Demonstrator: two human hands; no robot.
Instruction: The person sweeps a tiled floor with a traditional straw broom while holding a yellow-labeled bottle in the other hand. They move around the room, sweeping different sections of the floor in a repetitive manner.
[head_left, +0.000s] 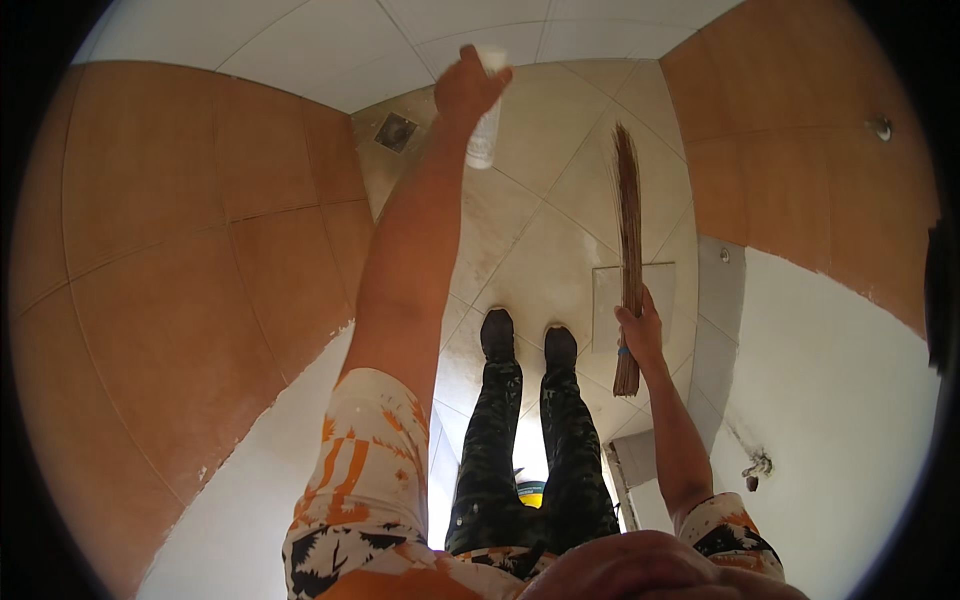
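Note:
Stretched far forward, my left hand (472,90) is closed round a white plastic bottle (482,145). The bottle hangs over the floor close to the far tiled wall, and its top is blurred beside my fingers. On the right, my right hand (643,328) grips a broom made of a bundle of thin brown sticks (628,210). Its fingers wrap the bound lower end near a blue tie, while the loose stick ends point away from me. Both things are held apart from each other, one on each side of my feet.
A square floor drain (396,131) sits in the far left corner. Stained beige tiles (520,240) cover the floor. Brown-tiled walls (280,160) stand close on both sides. A tap (758,470) sticks out at lower right. A yellow container (530,493) shows behind my legs.

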